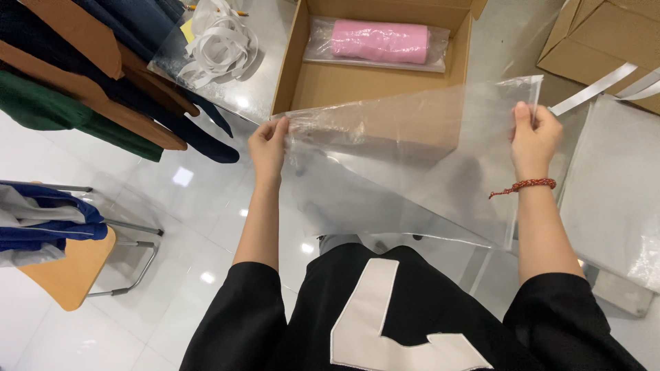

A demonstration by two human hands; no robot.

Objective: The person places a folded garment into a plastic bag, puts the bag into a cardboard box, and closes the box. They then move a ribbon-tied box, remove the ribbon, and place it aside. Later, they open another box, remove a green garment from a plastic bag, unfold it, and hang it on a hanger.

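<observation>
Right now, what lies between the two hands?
In the head view, only the clear plastic bag spans between the left hand and right hand, each pinching an upper corner; the open cardboard box shows behind.

A loose black short-sleeved shirt [412, 323] is worn, marked on the front with a large white angular patch [375, 323]. Both forearms are left bare below the wide sleeves. A thin red braided cord bracelet [526, 185], its loose end trailing, is tied around the right wrist.

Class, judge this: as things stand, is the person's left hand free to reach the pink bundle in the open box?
Probably not: the left hand grips the clear plastic bag, stretched between it and the pink bundle.
</observation>
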